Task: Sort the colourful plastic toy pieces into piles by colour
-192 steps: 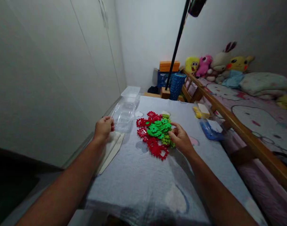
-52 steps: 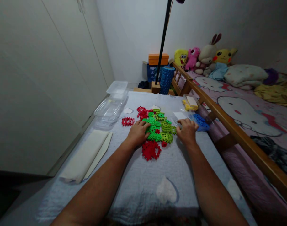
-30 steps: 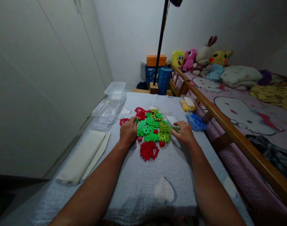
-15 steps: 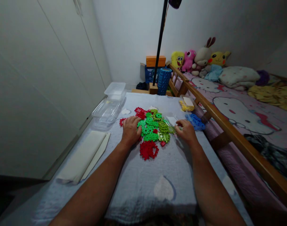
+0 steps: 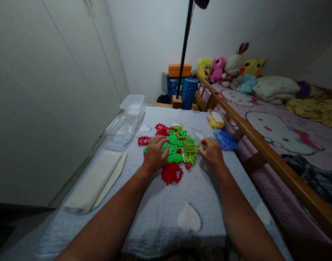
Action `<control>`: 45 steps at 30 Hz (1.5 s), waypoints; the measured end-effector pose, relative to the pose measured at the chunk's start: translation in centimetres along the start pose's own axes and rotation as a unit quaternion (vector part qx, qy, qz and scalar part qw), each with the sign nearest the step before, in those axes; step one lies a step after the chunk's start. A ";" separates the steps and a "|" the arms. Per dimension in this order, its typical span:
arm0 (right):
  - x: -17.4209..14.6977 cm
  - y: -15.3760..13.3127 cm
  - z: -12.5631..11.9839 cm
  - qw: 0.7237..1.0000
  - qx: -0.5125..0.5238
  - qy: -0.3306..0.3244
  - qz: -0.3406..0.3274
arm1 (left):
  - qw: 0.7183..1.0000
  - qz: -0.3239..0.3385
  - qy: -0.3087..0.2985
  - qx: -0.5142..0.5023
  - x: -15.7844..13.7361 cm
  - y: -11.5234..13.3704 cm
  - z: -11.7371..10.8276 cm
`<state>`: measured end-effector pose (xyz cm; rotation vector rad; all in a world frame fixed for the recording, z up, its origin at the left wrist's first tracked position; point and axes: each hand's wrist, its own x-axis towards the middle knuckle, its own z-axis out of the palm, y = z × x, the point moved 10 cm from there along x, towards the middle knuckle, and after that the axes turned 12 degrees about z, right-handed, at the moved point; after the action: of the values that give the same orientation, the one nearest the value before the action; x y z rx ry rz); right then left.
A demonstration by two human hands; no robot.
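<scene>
A pile of green gear-shaped plastic pieces [image 5: 174, 157] lies mid-table, with lime pieces [image 5: 189, 146] on its right side. My left hand [image 5: 155, 153] rests over the pile's left part, fingers laid on the green pieces and thumb apart. Beside the lime pieces, my right hand [image 5: 212, 152] has its fingers curled together; what is between them is too small to make out. Just behind it lies a clear plastic container or bag [image 5: 197, 134]. Red gear pieces [image 5: 169, 173] sit at the near side, and a red frame-like piece [image 5: 143, 141] lies left of my left hand.
Clear plastic boxes [image 5: 122, 124] stand at the table's left, behind a folded cream cloth [image 5: 96, 181]. Blue pieces [image 5: 225, 140] and a container with yellow pieces [image 5: 216, 121] lie at the right. A wooden bed rail [image 5: 244, 132] runs along the right side.
My left hand has shifted slightly right and nearer to me, showing more of the red frame-like piece. My right hand has moved a little left, and its fingers are more curled in.
</scene>
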<state>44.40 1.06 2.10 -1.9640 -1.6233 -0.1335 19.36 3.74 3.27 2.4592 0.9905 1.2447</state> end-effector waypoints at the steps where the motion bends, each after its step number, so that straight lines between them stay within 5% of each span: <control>1: -0.1 -0.7 -0.8 1.000 0.007 0.026 -0.002 | 0.999 -0.006 0.002 -0.037 0.0 0.3 0.3; 4: -1.1 -3.9 -2.2 0.997 0.014 0.066 -0.023 | 0.976 -0.089 -0.006 -0.198 -0.5 0.4 2.0; 9: -4.8 -11.5 -1.1 0.991 0.019 0.024 -0.133 | 0.802 -0.316 0.062 -0.504 -2.7 -1.1 5.6; 11: -6.4 -13.9 -0.5 0.982 0.036 -0.009 -0.188 | 0.770 -0.358 0.107 -0.516 -3.3 -1.8 5.6; 14: -6.9 -14.6 -0.8 0.971 0.072 -0.039 -0.223 | 0.782 -0.371 0.153 -0.476 -3.5 -3.1 4.5; 16: -5.3 -12.2 -2.0 0.979 0.089 -0.020 -0.180 | 0.794 -0.367 0.163 -0.457 -3.3 -3.7 3.6; 23: 0.3 6.3 -4.5 0.987 -0.025 0.092 0.131 | 0.806 -0.379 0.189 -0.414 -3.8 -5.5 -0.9; 28: -0.4 12.6 -2.9 0.970 -0.078 0.068 0.221 | 0.807 -0.390 0.210 -0.391 -5.6 -6.6 -4.1; 33: -0.8 10.8 -2.8 0.976 -0.067 0.097 0.181 | 0.796 -0.411 0.252 -0.366 -7.8 -8.8 -5.6; 45: -2.0 -0.3 -4.0 0.990 0.088 0.079 0.075 | 0.792 -0.397 0.291 -0.361 -8.6 -10.2 -5.6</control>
<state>44.77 -2.62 4.65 -1.8808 -1.3346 -0.0818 6.64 5.18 -3.40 0.9049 1.1731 1.6197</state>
